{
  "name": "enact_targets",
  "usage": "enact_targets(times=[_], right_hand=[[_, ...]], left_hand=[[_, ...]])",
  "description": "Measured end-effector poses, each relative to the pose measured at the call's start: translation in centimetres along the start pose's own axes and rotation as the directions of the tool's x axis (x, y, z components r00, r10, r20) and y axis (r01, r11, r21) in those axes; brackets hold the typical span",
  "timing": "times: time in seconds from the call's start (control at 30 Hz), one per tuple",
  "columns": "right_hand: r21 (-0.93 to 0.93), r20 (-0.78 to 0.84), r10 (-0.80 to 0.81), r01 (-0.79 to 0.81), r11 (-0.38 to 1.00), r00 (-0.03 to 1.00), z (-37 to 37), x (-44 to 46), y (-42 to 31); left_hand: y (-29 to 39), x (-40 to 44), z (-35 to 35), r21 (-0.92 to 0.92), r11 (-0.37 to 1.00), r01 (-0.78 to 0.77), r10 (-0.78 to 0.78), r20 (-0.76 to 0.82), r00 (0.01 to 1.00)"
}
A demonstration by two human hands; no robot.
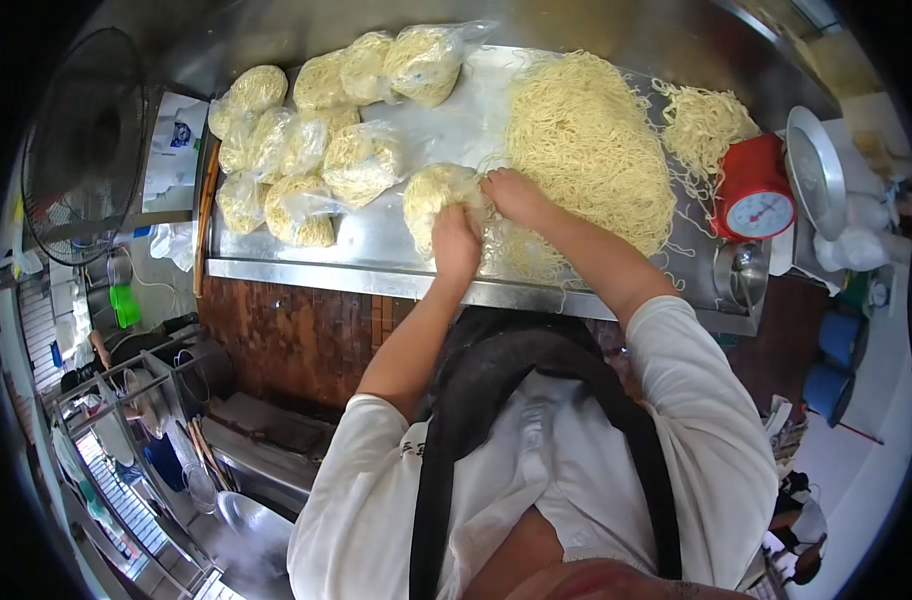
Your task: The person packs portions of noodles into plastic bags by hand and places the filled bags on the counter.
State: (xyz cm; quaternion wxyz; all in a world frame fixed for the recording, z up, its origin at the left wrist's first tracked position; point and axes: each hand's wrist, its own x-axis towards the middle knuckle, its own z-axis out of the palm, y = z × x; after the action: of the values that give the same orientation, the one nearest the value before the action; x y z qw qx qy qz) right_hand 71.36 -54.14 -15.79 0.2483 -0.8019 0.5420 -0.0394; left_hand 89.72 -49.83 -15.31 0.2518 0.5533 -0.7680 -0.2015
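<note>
A clear plastic bag of pale noodles (434, 200) rests near the front edge of the metal table. My left hand (457, 243) is closed on the front of this bag. At the bag's right side, my right hand (514, 196) has its fingers closed on the plastic opening. Just right of and behind my hands lies a large heap of loose noodles (591, 150). Several filled bags (361, 165) stand at the left and back of the table. Farther right, a smaller pile of noodles (711, 125) sits beside a red scale (756, 200).
The metal table (326, 275) has a raised front rim. A round metal pan (816, 160) sits on the scale's right, and a metal bowl (741, 272) is at the right front corner. Long sticks (207, 220) lie along the left edge. A large fan (84, 145) stands beyond it.
</note>
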Motion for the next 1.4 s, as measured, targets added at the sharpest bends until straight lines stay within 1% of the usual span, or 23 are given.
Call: enact_targets(times=[0.07, 0.1, 0.17, 0.2, 0.23, 0.27, 0.37, 0.4, 0.43, 0.5, 0.53, 0.6, 0.63, 0.67, 0.73, 0.83, 0.87, 0.97, 1.03, 1.1, 1.2, 1.3, 1.4], right_hand=[[0.295, 0.13, 0.062, -0.098, 0.951, 0.99, -1.5, 0.8, -0.3], [0.367, 0.071, -0.063, 0.033, 0.93, 0.995, -2.9, 1.2, -0.9], [0.483, -0.064, -0.289, 0.284, 0.829, 0.955, -7.1, 1.4, -2.7], [0.513, 0.037, -0.3, 0.24, 0.824, 0.953, -10.1, 0.7, -5.0], [0.718, -0.023, -0.161, 0.128, 0.685, 0.987, -8.1, 1.1, -5.2], [0.876, -0.047, -0.005, 0.043, 0.481, 0.999, -4.7, 1.6, -5.1], [0.746, 0.157, 0.143, -0.212, 0.631, 0.977, -5.2, -0.7, -5.5], [0.541, -0.172, -0.016, 0.109, 0.834, 0.985, -2.8, -2.1, -3.6], [0.201, -0.423, -0.26, 0.37, 0.907, 0.868, -1.5, -3.3, -2.3], [0.016, -0.416, -0.035, 0.046, 0.999, 0.909, -2.8, -6.2, -3.1], [-0.076, -0.434, 0.083, -0.128, 0.989, 0.897, -3.5, -7.2, -3.4], [0.113, -0.311, 0.101, -0.069, 0.991, 0.945, -0.1, -4.9, 0.2], [0.211, -0.247, 0.095, -0.042, 0.977, 0.964, -0.8, -4.1, -0.1], [0.27, -0.194, 0.054, 0.0, 0.963, 0.979, -1.5, -4.0, -0.4], [0.388, -0.094, -0.031, 0.065, 0.919, 0.995, -10.2, -4.3, -6.6], [0.777, 0.03, 0.009, -0.029, 0.629, 1.0, -10.0, -3.1, -9.3], [0.681, 0.003, 0.006, -0.006, 0.733, 1.0, -9.9, -3.6, -9.2], [0.312, -0.052, -0.035, 0.049, 0.949, 0.998, -8.8, -6.6, -6.5], [0.221, -0.086, 0.168, -0.145, 0.964, 0.982, -7.6, -7.5, -4.5], [0.196, -0.161, 0.37, -0.337, 0.921, 0.915, -5.6, -7.4, -3.3], [0.252, -0.092, 0.186, -0.158, 0.955, 0.978, -0.8, -4.1, 1.0], [0.241, -0.204, -0.025, 0.075, 0.968, 0.979, -9.8, -5.5, -4.4], [0.512, -0.338, -0.076, 0.251, 0.822, 0.938, -8.9, -4.9, -6.2]], left_hand=[[3.0, 1.2, -3.6, -0.247, 0.959, 0.139, -0.144, 0.001, 0.99], [5.2, 2.4, -5.9, -0.368, 0.908, 0.198, -0.21, 0.009, 0.978], [8.5, 1.9, -8.3, -0.408, 0.905, 0.122, -0.13, 0.008, 0.992], [9.7, 1.1, -8.4, -0.441, 0.894, 0.075, -0.08, 0.008, 0.997], [10.6, 0.6, -8.3, -0.471, 0.882, 0.029, -0.027, 0.01, 1.0], [10.9, 0.3, -7.7, -0.54, 0.841, 0.041, -0.023, 0.04, 0.999], [7.7, 2.1, -7.6, -0.871, 0.444, 0.209, -0.273, 0.091, 0.958], [7.3, 3.0, -8.9, -0.886, 0.353, 0.302, -0.387, 0.156, 0.909], [6.0, 3.5, -9.3, -0.885, 0.326, 0.333, -0.417, 0.182, 0.89], [4.0, 4.1, -9.6, -0.878, 0.268, 0.397, -0.47, 0.241, 0.849], [3.8, 4.5, -9.4, -0.879, 0.278, 0.388, -0.456, 0.234, 0.859], [5.4, 5.1, -9.5, -0.869, 0.271, 0.415, -0.444, 0.27, 0.854], [6.6, 5.5, -10.1, -0.863, 0.269, 0.428, -0.441, 0.284, 0.851], [7.6, 5.8, -10.8, -0.852, 0.34, 0.397, -0.382, 0.26, 0.887], [9.3, 5.7, -11.7, -0.824, 0.467, 0.323, -0.248, 0.228, 0.941], [8.9, 6.0, -11.7, -0.822, 0.495, 0.28, -0.201, 0.206, 0.958], [8.0, 6.4, -11.7, -0.781, 0.553, 0.29, -0.238, 0.186, 0.953], [6.4, 5.9, -12.3, -0.818, 0.454, 0.352, -0.272, 0.249, 0.929], [6.0, 5.6, -12.0, -0.812, 0.447, 0.376, -0.295, 0.263, 0.919], [6.3, 5.4, -11.5, -0.808, 0.458, 0.37, -0.294, 0.255, 0.921], [7.9, 5.3, -11.5, -0.798, 0.482, 0.361, -0.231, 0.281, 0.931], [8.8, 5.4, -11.9, -0.785, 0.537, 0.31, -0.198, 0.24, 0.95], [9.5, 5.6, -11.8, -0.8, 0.514, 0.31, -0.179, 0.254, 0.951]])
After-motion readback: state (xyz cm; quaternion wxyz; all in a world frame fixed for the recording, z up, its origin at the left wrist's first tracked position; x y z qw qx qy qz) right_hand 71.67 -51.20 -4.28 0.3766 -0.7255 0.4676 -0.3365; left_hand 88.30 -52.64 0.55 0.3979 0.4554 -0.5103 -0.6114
